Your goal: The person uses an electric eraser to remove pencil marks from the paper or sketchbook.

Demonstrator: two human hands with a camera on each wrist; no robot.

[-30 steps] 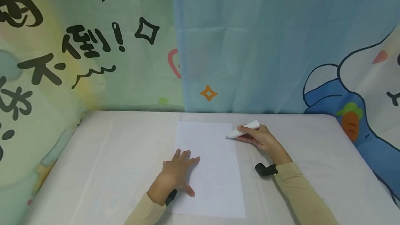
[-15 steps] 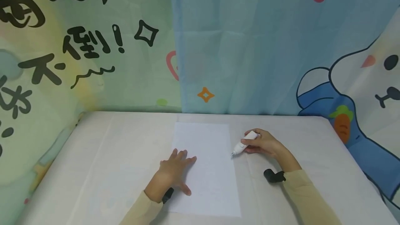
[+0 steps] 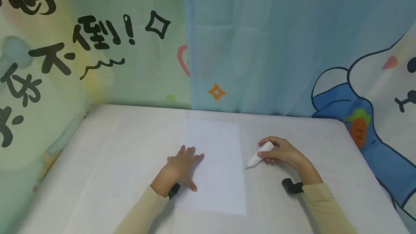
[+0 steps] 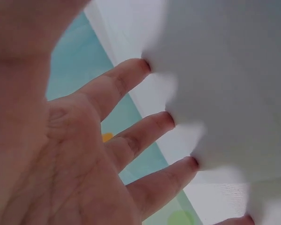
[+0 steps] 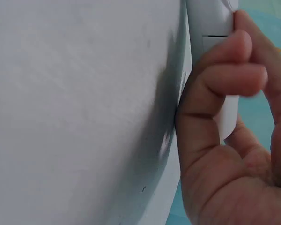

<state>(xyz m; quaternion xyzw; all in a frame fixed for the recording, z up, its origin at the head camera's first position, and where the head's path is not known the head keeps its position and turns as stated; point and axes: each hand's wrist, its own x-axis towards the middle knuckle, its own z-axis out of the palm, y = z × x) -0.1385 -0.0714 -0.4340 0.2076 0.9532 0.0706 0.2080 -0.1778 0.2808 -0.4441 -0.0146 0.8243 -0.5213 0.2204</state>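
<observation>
A plain white sheet of paper (image 3: 216, 172) lies on the white-covered table. My left hand (image 3: 180, 169) rests on its left part with fingers spread. In the left wrist view, the fingertips (image 4: 169, 120) press on the paper. To the right of the sheet, my right hand (image 3: 284, 152) holds a thick white pen (image 3: 261, 153) with a narrow grey tip. The tip points down and left, just off the sheet's right edge; whether it touches the table I cannot tell. In the right wrist view, curled fingers (image 5: 234, 79) cover part of the pen's white body (image 5: 210, 18).
The table (image 3: 107, 147) has a white cloth over it. Behind it hang a green printed curtain (image 3: 143, 75) with black characters and a blue curtain (image 3: 260, 64) with a rabbit holding a carrot. Each wrist carries a black camera mount (image 3: 292, 186).
My right hand has moved the pen down and right, from the sheet's upper right edge to beside it, and tilted it steeper. The left hand has stayed on the paper.
</observation>
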